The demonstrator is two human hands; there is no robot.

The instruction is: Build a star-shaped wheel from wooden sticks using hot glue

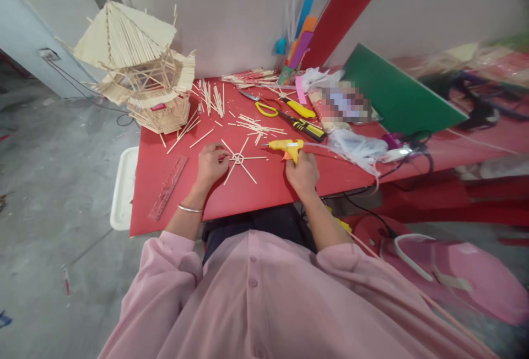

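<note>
A six-armed star of thin wooden sticks (247,157), with a small hexagon at its centre, lies flat on the red table (198,199). My left hand (212,165) is closed at the star's left arm, its fingertips pinching that stick. To the right, my right hand (303,173) grips a yellow hot glue gun (292,148) by its handle. The gun's nozzle points left toward the star, apart from it. A clear glue stick trails out of its back. Loose sticks (258,126) are scattered just beyond the star.
A pagoda model of sticks (155,83) stands at the back left. Scissors (266,108), a yellow-handled cutter (308,128) and plastic bags (357,147) lie behind the glue gun. A clear ruler (168,187) is near the left edge. A green board (405,94) leans at right.
</note>
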